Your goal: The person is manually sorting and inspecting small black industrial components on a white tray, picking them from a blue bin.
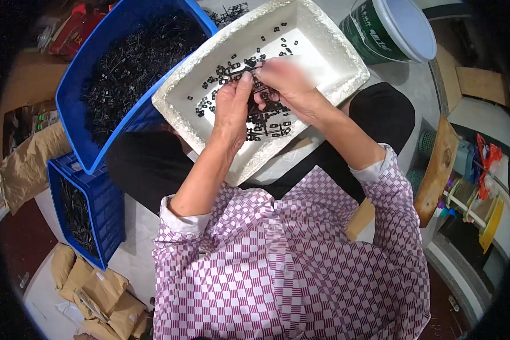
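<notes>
My two hands are close together over a white foam box [328, 62] that rests across my lap. My left hand [234, 105] is closed, thumb pressed on a thin black plastic sprue [232, 72] with small parts along it. Close against it, my right hand [292, 85] has its fingers curled round the same sprue; its back is smeared by blur. Part of the sprue is hidden by the fingers. Many small black plastic pieces [201, 107] lie scattered on the box floor. More black sprues [266, 127] lie in the box below my hands.
At the left stands a big blue bin [76, 85] heaped with black sprues, and a smaller blue crate [110, 209] of black parts. A green and white bucket [374, 34] is at the far right. Brown paper sacks [107, 289] lie lower left; a wooden board [436, 164] stands right.
</notes>
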A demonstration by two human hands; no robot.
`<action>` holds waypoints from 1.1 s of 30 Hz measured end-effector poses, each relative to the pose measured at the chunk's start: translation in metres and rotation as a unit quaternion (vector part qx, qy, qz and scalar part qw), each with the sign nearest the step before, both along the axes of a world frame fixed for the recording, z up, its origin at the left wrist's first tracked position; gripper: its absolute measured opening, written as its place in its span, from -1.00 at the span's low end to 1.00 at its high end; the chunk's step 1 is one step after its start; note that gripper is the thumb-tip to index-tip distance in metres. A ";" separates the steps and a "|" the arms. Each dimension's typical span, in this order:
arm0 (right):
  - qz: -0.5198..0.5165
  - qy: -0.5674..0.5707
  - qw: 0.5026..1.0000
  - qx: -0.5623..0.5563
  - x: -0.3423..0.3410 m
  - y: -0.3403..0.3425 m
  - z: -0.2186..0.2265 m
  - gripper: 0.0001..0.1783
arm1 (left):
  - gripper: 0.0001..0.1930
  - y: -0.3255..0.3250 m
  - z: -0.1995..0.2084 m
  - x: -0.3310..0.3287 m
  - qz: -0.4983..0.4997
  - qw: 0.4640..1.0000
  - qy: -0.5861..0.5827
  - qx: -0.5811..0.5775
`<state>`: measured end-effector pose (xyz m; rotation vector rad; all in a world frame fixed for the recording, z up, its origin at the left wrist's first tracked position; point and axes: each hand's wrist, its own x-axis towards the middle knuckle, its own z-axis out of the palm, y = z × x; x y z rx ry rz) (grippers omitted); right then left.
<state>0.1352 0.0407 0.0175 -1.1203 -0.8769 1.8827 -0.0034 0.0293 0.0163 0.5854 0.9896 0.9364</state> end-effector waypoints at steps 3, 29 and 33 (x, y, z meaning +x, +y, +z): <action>-0.003 -0.011 0.999 0.039 -0.003 0.002 0.001 -0.78 | -0.69 0.000 -0.008 0.002 0.007 1.000 0.009 0.008; -0.048 0.050 0.996 -0.052 0.026 0.028 -0.038 -0.83 | -0.75 0.014 0.001 -0.004 0.055 0.998 0.028 0.019; 0.059 0.100 0.992 -0.048 0.009 0.015 -0.011 -0.77 | -0.75 0.020 -0.006 -0.010 0.107 0.993 0.048 0.007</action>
